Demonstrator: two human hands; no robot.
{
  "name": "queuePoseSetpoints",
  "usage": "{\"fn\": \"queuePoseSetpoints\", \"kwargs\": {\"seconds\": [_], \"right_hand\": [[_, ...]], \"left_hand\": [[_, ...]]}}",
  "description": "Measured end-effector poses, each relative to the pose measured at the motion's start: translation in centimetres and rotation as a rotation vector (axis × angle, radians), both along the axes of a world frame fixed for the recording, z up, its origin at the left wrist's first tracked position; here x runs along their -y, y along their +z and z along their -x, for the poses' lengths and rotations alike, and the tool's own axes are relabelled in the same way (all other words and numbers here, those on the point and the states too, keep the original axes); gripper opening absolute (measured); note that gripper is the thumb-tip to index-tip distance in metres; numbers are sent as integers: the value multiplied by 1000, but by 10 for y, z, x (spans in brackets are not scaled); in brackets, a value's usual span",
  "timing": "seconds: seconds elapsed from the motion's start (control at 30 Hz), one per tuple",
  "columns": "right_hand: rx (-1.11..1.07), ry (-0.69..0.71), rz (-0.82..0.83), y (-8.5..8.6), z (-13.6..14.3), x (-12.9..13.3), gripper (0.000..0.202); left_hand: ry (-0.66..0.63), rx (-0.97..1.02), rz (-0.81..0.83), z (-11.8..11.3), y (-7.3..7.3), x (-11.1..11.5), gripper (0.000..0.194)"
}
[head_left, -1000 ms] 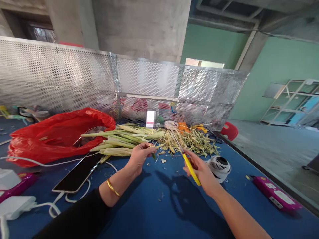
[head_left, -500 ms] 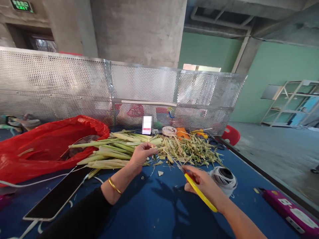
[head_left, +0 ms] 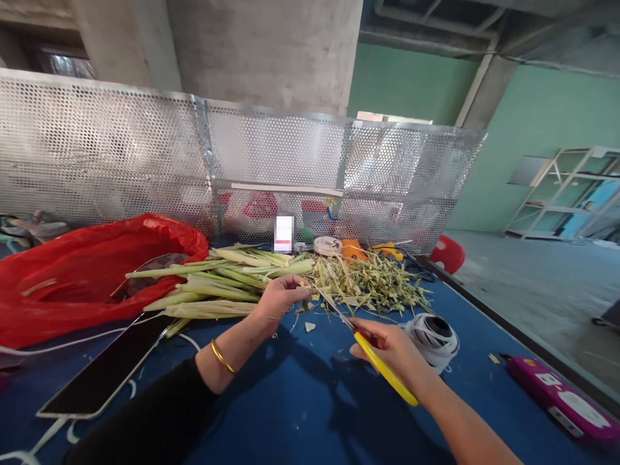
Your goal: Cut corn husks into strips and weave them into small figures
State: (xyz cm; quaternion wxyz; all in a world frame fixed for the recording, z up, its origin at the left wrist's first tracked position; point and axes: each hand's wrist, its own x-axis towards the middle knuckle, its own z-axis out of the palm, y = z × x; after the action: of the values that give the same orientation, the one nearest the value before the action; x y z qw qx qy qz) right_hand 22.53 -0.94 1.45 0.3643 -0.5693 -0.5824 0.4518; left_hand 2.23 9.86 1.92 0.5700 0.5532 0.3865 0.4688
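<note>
My left hand (head_left: 278,301) pinches a small pale green plant piece (head_left: 305,304) between thumb and fingers. In my right hand (head_left: 394,349) is a pair of scissors (head_left: 382,371) with yellow and red handles. Their blades point up and left toward the fingertips of my left hand, close to the plant piece. Whether the blades touch it I cannot tell. Behind my left hand lies a bundle of long pale green husks (head_left: 223,292). A heap of small dry trimmings (head_left: 387,284) spreads to its right.
A red plastic bag (head_left: 97,258) lies open at the left, beside a black-screened tablet (head_left: 106,371) with white cables. A ball of yarn (head_left: 431,341) stands by my right wrist. A purple case (head_left: 557,397) lies far right. A perforated metal screen (head_left: 281,145) borders the blue table (head_left: 300,413).
The view has tilted down slightly. The scissors' blade tips have come a little nearer to my left fingertips. Both hands keep their grip.
</note>
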Motion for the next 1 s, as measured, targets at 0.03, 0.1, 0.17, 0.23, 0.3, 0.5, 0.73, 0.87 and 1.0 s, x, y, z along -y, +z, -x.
{"fn": "queuePoseSetpoints", "kwargs": {"seconds": [0.03,0.1,0.17,0.23,0.3,0.5,0.73,0.87,1.0], "right_hand": [[-3,2,0,-1,0,0,43],[-7,12,-9,-2,-1,0,43],[-1,23,-20,-1,-2,0,44],[9,31,-32,0,-2,1,45],[13,29,-42,0,-3,0,43],[2,-11,-36,-2,-5,-1,40],[-4,-75,-93,-9,-2,-1,45],[14,-19,-57,-12,-2,-2,53],[11,-12,-37,-10,-2,-1,55]], "left_hand": [[-4,-2,2,0,0,-1,15],[-14,-5,3,1,-1,-2,15],[-21,-9,-1,2,-1,-3,14],[-30,-15,-7,3,0,-3,14],[-48,-8,2,3,2,-2,16],[-57,124,119,3,3,-2,34],[-15,209,151,1,-1,-3,36],[1,222,152,1,-2,-3,38],[5,237,154,1,-2,-3,40]]}}
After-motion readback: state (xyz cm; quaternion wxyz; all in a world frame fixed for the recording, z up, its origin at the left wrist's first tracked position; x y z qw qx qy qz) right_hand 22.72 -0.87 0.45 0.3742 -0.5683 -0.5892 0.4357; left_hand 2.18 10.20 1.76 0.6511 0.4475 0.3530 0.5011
